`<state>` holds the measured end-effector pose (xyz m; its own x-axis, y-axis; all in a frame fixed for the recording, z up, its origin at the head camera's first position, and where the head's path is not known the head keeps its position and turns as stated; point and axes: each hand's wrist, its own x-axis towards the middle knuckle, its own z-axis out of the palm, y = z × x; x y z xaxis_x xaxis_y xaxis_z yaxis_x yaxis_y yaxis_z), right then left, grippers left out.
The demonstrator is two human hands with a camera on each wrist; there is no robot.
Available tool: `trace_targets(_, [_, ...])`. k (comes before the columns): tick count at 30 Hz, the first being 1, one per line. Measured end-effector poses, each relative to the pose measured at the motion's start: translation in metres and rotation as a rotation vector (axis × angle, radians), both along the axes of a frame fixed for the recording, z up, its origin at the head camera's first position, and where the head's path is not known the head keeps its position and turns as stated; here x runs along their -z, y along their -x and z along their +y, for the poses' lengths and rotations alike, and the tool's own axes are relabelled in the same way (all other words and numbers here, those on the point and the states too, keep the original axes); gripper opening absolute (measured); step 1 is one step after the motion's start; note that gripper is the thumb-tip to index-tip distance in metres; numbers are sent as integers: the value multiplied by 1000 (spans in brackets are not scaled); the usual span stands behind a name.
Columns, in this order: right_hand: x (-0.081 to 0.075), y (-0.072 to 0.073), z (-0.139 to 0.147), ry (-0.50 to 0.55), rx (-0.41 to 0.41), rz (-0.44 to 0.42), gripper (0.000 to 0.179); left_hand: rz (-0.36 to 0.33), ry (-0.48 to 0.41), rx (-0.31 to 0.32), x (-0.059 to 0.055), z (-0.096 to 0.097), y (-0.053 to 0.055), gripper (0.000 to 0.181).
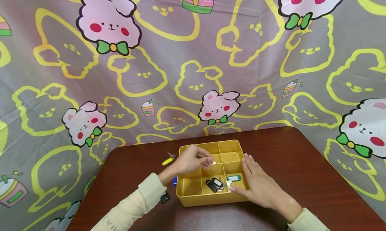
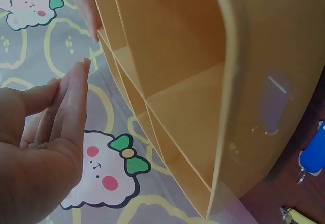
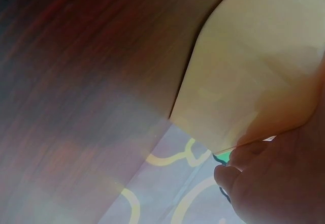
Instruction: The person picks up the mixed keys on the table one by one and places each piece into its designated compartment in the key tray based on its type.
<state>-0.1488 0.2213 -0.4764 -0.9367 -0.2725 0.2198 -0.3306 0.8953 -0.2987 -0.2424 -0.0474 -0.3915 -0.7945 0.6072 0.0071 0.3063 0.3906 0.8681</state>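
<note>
My left hand (image 1: 194, 160) hovers over the back part of a yellow divided box (image 1: 211, 200). In the left wrist view its fingers are mostly straight, the thumb close to them, and nothing shows between them. A small bright white spot appears beside the fingertips in the head view; I cannot tell what it is. My right hand (image 1: 262, 184) rests along the box's right wall, fingers extended, thumb over the front right compartment. Black key tags (image 1: 214, 184) with keys lie in the front middle compartment. A green key tag (image 1: 233, 178) with a key lies in the front right one.
On the dark wooden table (image 1: 132, 170), a key with a yellow tag (image 1: 167, 161) lies left of the box. A blue key tag (image 2: 312, 153) is close to the box's left side. A patterned cloth (image 1: 169, 90) hangs behind the table.
</note>
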Motion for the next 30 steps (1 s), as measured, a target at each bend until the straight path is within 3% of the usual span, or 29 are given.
trace_targets(12, [-1, 0, 0, 6, 1, -22, 117, -17, -31, -37, -3, -14, 3, 16])
trace_targets(20, [1, 0, 0, 0, -4, -11, 116, 6, -43, -73, -1, -28, 4, 16])
trace_targets(26, [0, 0, 0, -4, -4, -8, 116, -26, -62, -107, 2, -37, 7, 16])
trace_targets(30, [-1, 0, 0, -6, -2, -7, 117, 16, -54, -118, 3, -44, 8, 15])
